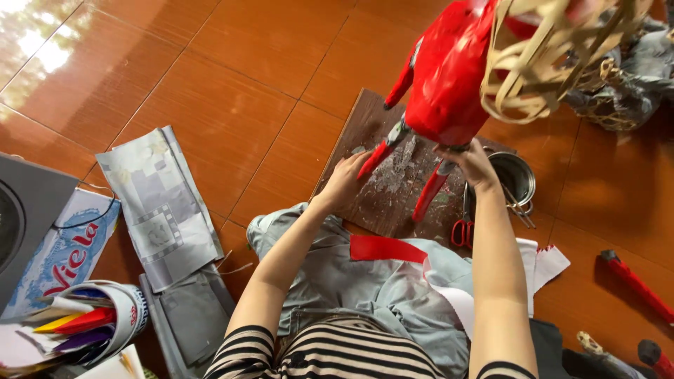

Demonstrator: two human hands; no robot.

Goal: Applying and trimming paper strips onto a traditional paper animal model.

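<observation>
You're mid paper-covering: right hand (474, 163) pinches the red paper-covered animal figure (444, 77) at its belly, left hand (345, 179) lies open on the dark wooden board (365, 126) by its front leg. Imo next needs the red paper strip (386, 248) on your lap, w/ figure kept steady.

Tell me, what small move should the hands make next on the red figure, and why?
Probably press the red paper flat on the front leg. The left hand touches that leg, while the right hand steadies the red figure at its belly above the wooden board.
</observation>
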